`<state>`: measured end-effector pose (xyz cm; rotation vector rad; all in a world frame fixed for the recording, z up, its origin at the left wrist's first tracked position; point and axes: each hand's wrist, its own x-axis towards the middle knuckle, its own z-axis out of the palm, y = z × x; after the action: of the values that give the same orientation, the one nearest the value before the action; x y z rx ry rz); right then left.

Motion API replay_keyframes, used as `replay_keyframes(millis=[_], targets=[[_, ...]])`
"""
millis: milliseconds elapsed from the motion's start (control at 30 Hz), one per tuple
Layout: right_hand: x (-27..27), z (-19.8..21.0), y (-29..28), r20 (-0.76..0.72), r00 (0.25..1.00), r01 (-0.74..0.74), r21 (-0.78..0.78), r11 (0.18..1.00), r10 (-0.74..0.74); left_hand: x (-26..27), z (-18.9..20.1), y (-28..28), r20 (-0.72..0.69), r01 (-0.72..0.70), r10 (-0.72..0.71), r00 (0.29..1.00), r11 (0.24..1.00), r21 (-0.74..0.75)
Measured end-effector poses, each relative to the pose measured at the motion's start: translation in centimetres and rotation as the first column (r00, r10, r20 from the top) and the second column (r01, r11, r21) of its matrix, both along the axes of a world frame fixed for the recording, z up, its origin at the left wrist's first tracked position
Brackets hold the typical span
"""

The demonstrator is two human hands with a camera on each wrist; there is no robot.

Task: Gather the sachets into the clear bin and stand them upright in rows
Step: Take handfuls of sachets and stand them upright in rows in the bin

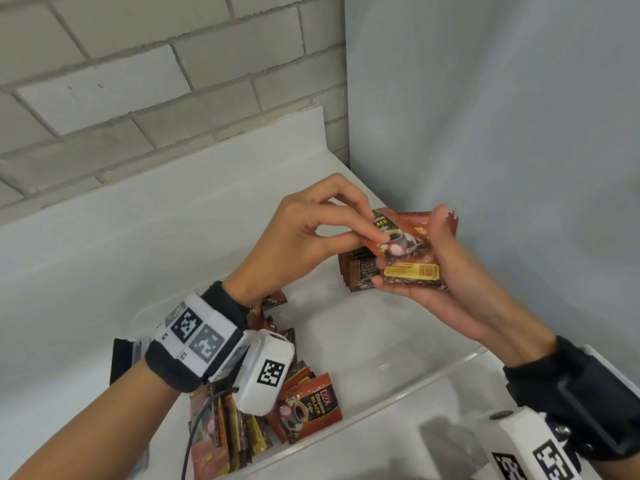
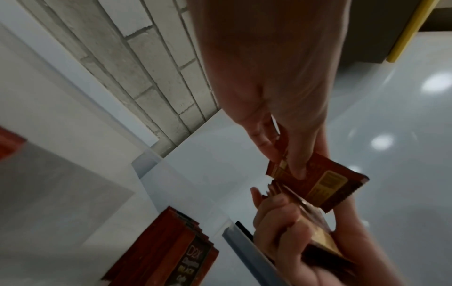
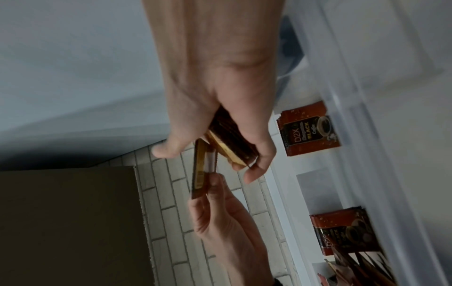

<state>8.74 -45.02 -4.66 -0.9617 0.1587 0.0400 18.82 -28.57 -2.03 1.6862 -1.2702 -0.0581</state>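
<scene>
Fingers (image 1: 360,233) of the left hand (image 1: 304,233) pinch one sachet (image 1: 388,233), apparently adding it to the stack (image 1: 412,271) gripped in the right hand (image 1: 440,268), above the clear bin (image 1: 464,358). One short row (image 1: 356,271) stands at the bin's far end; loose sachets (image 1: 304,407) lie near-left. Next, the stack probably needs squaring and standing beside that row.

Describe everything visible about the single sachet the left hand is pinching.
The single sachet is a flat, glossy foil-like packet, reddish brown with a dark panel reading "BLACK Coffee" and a coffee-cup picture. Its back, seen from the left wrist, carries a yellow label. The edges are serrated. The left hand pinches it between thumb and fingertips, tilted, above the clear bin. It lies against the bundle of sachets gripped by the right hand.
</scene>
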Motion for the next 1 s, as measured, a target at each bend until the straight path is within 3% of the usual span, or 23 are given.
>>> replay_keyframes(millis=[267, 467, 567, 700, 800, 900, 1000], targets=[[-0.3, 0.3, 0.0, -0.052, 0.998, 0.012, -0.102, 0.995, -0.018, 0.2, -0.1, 0.2, 0.028, 0.018, -0.022, 0.999, 0.993, 0.112], [-0.3, 0.1, -0.1, -0.053, 0.999, -0.016, -0.133, 0.991, 0.009, 0.4, 1.6, 0.3, -0.329, 0.057, 0.003, 0.944, 0.983, 0.173], [-0.3, 0.1, -0.1, -0.043, 0.999, -0.027, -0.151, 0.988, 0.020, 0.7, 2.0, 0.4, -0.407, 0.115, 0.008, 0.913, 0.955, 0.275], [-0.2, 0.0, 0.0, -0.002, 1.000, 0.009, -0.118, 0.993, -0.009, 1.2, 2.1, 0.5, -0.393, 0.154, -0.018, 0.920, 0.936, 0.316], [-0.1, 0.0, 0.1, 0.064, 0.987, 0.152, -0.047, 0.987, -0.148, 1.6, 1.8, 0.3, -0.348, 0.175, -0.039, 0.937, 0.912, 0.370], [0.1, -0.1, -0.1, 0.064, 0.935, 0.350, -0.018, 0.937, -0.348, 2.2, 1.0, -0.3, -0.211, 0.153, -0.058, 0.976, 0.870, 0.469], [0.2, -0.2, -0.3, 0.053, 0.908, 0.418, -0.010, 0.909, -0.417, 2.4, -0.3, -1.5, -0.030, 0.092, -0.092, 0.995, 0.809, 0.581]])
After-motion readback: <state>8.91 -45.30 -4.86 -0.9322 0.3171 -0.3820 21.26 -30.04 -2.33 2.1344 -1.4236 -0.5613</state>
